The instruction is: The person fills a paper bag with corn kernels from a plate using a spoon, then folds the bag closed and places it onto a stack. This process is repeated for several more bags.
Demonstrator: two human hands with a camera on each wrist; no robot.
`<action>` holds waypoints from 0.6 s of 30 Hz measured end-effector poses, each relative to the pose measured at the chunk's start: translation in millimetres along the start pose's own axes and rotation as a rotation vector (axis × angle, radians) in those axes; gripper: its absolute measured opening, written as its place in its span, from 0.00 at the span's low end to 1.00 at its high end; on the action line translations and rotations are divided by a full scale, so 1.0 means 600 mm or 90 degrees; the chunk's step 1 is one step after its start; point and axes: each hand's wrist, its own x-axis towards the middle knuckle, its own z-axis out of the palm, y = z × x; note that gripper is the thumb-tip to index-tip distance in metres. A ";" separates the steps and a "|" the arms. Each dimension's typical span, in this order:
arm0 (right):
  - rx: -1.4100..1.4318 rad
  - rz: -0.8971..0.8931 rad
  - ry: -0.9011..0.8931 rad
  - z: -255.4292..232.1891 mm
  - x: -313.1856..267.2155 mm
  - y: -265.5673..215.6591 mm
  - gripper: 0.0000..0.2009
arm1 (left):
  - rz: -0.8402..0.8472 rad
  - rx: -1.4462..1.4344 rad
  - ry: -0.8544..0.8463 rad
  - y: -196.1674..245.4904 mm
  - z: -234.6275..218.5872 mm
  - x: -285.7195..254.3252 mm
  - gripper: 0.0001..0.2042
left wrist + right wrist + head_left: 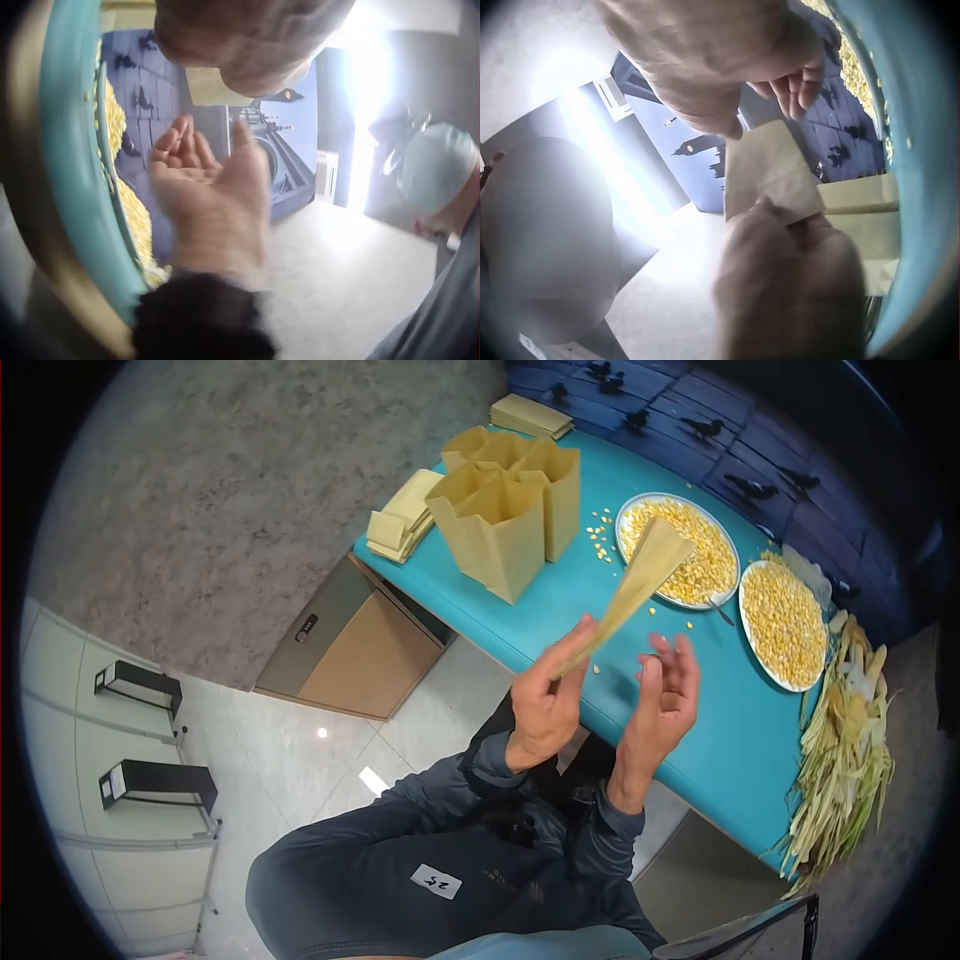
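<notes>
A flat tan paper bag (645,575) is raised over the near edge of the teal table, and my left hand (545,705) pinches it at its lower end between thumb and fingers. The right wrist view shows that left hand (787,277) below the bag (769,169). To the right of it is my right hand (660,705), empty, its fingers loosely bent and a gap from the bag in the head view. In the left wrist view this right hand (214,195) has its palm turned up.
Several opened paper bags (500,510) stand grouped on the teal table (700,730). Folded bags lie in stacks at the left edge (405,515) and back (530,415). Two plates of corn kernels (785,625) sit right, with loose kernels around and corn husks (845,760) at the right end.
</notes>
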 end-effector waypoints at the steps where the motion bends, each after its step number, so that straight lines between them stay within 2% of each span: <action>1: 0.002 -0.002 -0.009 -0.001 -0.007 -0.005 0.25 | 0.005 0.001 0.008 -0.007 -0.009 0.003 0.17; 3: 0.224 0.048 -0.168 -0.001 -0.016 -0.010 0.20 | 0.290 0.238 -0.191 -0.012 -0.026 0.016 0.26; 5: 0.211 0.016 -0.176 0.010 -0.022 -0.011 0.18 | 0.320 0.283 -0.213 0.000 -0.038 0.016 0.29; 7: 0.138 0.063 -0.092 0.011 -0.023 -0.012 0.17 | 0.325 0.348 -0.270 0.032 -0.045 0.014 0.27; 8: 0.132 0.055 -0.088 0.007 -0.022 -0.015 0.17 | 0.329 0.337 -0.272 0.042 -0.049 0.013 0.27; 10: 0.143 0.065 -0.079 0.007 -0.021 -0.021 0.16 | 0.229 0.156 -0.208 0.055 -0.059 0.016 0.30; 11: 0.141 0.062 -0.077 0.010 -0.023 -0.025 0.16 | 0.231 0.153 -0.209 0.055 -0.059 0.014 0.30; 13: 0.188 0.079 -0.089 0.018 -0.030 -0.035 0.16 | -0.066 -0.062 -0.089 0.047 -0.061 0.002 0.33; 14: 0.181 0.075 -0.078 0.019 -0.038 -0.034 0.16 | -0.072 -0.070 -0.099 0.039 -0.064 -0.006 0.33; 16: 0.143 0.068 -0.146 0.024 -0.043 -0.026 0.15 | -0.181 -0.230 -0.122 0.020 -0.078 -0.008 0.22; 17: 0.140 0.060 -0.141 0.024 -0.045 -0.027 0.15 | -0.233 -0.305 -0.131 0.015 -0.082 -0.007 0.17; 18: 0.126 0.055 -0.182 0.027 -0.049 -0.027 0.14 | -0.187 -0.304 -0.093 0.026 -0.081 -0.009 0.11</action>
